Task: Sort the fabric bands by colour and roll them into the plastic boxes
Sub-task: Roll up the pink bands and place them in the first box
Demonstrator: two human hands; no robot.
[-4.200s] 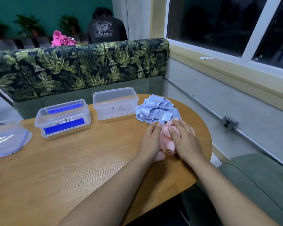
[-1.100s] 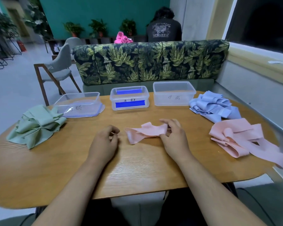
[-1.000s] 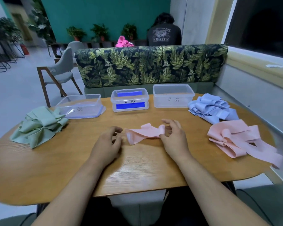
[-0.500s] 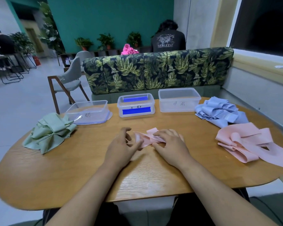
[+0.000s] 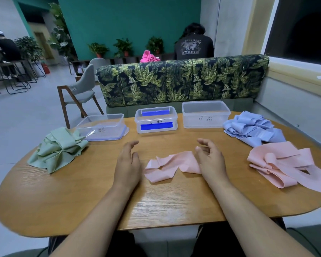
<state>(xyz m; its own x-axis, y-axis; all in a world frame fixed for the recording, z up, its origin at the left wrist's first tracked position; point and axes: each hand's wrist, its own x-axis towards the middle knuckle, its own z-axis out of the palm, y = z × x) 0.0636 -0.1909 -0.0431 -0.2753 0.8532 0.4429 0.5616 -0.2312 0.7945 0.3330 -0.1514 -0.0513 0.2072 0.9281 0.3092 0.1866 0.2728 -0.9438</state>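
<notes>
At the far left of the wooden surface [image 5: 44, 201] lies the pile of green bands [image 5: 57, 148], crumpled. Just behind it stands the left plastic box [image 5: 102, 127], empty, resting on its lid. Next in the row is the middle box [image 5: 156, 119], which has blue parts on its lid and front. Your left hand [image 5: 128, 166] lies in front of this box, palm inward, fingers loose and spread apart, holding nothing. Its thumb side is just beside the single pink band [image 5: 171, 166], which lies flat and twisted on the surface between your two hands. Your right hand [image 5: 211, 160] is at the right end of this band, fingers curled but apart, and it grips nothing; whether its heel touches the fabric, I cannot tell. Behind it stands the right box [image 5: 205, 115], open and empty. Further right lie the blue bands [image 5: 252, 128] in a heap, and in front of them the pile of pink bands [image 5: 285, 167], reaching to the edge.
</notes>
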